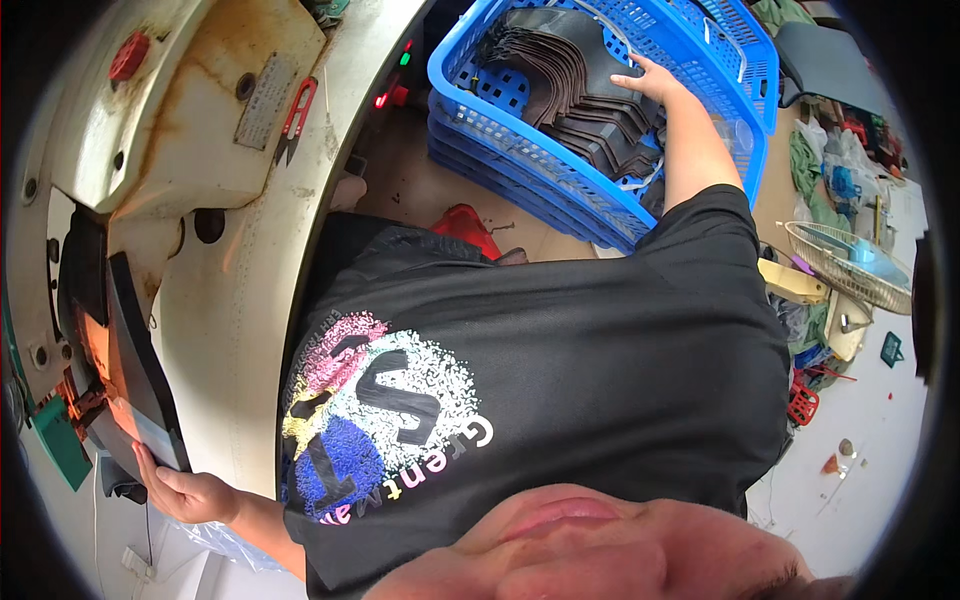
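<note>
On the left, my left hand [190,495] holds the lower end of a dark, stiff-looking cut panel [142,355] at the cream sewing machine [170,130]. Its fingers lie along the panel's edge, and the far end of the panel lies by the machine's working end. At the upper right, my right hand [655,82] reaches into a blue plastic basket [560,150]. Thumb and fingers are spread apart against a stack of dark curved panels [575,85] that lie overlapped in it. Whether the fingertips pinch the top panel cannot be made out.
Red-handled thread snips [299,108] lie on the pale machine table [235,290]. More blue baskets are stacked under the full one. A red object [468,230] sits beyond my shirt. To the right are a fan [850,262], a grey chair [830,65] and heaped bags.
</note>
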`<state>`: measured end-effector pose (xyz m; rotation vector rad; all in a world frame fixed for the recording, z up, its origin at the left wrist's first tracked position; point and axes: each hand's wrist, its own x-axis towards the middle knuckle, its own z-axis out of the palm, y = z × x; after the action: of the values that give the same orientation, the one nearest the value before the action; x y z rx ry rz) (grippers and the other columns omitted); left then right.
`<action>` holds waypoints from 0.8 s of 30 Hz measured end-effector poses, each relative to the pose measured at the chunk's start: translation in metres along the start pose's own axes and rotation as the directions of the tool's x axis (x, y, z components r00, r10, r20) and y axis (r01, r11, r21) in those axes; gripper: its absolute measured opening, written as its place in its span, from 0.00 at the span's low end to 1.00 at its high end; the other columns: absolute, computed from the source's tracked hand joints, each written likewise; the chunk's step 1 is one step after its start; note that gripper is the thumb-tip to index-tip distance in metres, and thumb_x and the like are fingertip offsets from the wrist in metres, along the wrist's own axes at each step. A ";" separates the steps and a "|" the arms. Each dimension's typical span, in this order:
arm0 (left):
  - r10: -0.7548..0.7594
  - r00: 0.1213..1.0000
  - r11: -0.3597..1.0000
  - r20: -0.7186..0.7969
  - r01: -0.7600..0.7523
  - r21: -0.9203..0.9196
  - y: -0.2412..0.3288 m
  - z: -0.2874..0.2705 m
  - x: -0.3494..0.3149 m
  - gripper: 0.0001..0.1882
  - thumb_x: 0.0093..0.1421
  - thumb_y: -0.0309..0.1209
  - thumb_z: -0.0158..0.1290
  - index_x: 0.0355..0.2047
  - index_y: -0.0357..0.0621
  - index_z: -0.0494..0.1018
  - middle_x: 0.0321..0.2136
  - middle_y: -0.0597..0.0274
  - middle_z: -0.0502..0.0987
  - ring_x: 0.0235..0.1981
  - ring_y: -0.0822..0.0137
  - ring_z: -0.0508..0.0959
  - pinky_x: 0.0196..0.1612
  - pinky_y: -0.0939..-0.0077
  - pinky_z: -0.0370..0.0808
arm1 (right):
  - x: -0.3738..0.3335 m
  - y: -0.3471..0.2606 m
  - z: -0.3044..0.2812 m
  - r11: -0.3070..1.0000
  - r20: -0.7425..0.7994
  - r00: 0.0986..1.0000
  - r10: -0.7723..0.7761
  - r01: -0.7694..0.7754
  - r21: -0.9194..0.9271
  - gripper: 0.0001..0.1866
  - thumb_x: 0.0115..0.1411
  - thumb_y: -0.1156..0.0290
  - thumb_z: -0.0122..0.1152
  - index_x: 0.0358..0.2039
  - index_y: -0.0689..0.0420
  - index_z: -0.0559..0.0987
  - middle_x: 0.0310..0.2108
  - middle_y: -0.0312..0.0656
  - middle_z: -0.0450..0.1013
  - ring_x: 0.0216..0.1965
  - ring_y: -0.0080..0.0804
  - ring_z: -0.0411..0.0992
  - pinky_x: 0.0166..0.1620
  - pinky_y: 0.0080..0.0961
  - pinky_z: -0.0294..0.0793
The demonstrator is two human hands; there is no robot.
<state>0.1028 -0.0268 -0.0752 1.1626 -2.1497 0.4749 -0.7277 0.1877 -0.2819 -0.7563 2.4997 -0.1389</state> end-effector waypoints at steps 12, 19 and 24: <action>-0.239 0.967 0.963 -0.084 0.224 -0.151 -0.008 -0.014 -0.011 0.18 0.66 0.20 0.40 0.46 0.20 0.76 0.48 0.38 0.80 0.52 0.49 0.80 0.61 0.62 0.74 | -0.033 -0.068 -0.013 0.890 0.290 0.956 -0.036 0.163 -0.426 0.74 0.35 0.48 0.84 0.76 0.41 0.42 0.65 0.60 0.63 0.68 0.54 0.62 0.69 0.43 0.61; -0.266 0.956 0.950 -0.120 0.239 -0.200 -0.022 -0.021 -0.017 0.17 0.64 0.19 0.41 0.45 0.19 0.76 0.48 0.38 0.80 0.52 0.49 0.79 0.61 0.62 0.73 | -0.020 -0.030 0.018 0.909 0.272 0.955 -0.118 0.214 -0.359 0.77 0.33 0.49 0.85 0.76 0.41 0.39 0.73 0.59 0.51 0.73 0.54 0.50 0.72 0.44 0.53; -0.263 0.960 0.959 -0.095 0.249 -0.136 -0.022 -0.021 -0.020 0.17 0.64 0.19 0.41 0.45 0.19 0.77 0.48 0.39 0.80 0.52 0.50 0.80 0.61 0.62 0.73 | -0.018 -0.031 0.019 0.931 0.308 0.943 -0.123 0.217 -0.294 0.78 0.32 0.48 0.84 0.76 0.39 0.39 0.70 0.59 0.55 0.72 0.55 0.53 0.72 0.43 0.54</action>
<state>0.1367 -0.0141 -0.0736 1.2905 -1.8709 0.2809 -0.6900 0.1722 -0.2828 -1.0495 2.2014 0.3107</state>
